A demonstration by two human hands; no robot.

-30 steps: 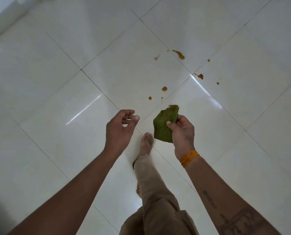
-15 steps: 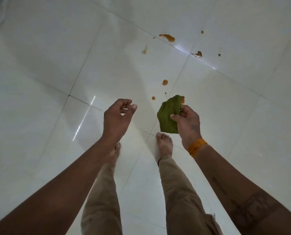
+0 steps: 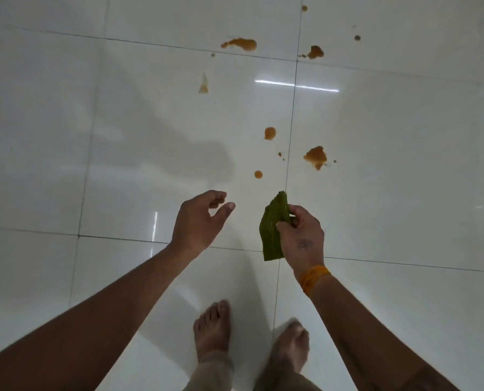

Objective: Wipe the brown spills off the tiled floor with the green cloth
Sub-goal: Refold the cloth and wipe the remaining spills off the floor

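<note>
A crumpled green cloth [image 3: 273, 230] is pinched in the right hand [image 3: 301, 235], brown spills [image 3: 315, 156] beyond its fingers, while the left hand [image 3: 199, 218] is held loosely curled, empty.

Two bare feet [image 3: 252, 334], orange wristband [image 3: 314, 277], beige trouser cuffs [image 3: 215, 368].

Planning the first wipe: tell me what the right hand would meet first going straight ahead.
Probably the small round spot just beyond the green cloth held by the right hand, though height above the floor is unclear.
</note>
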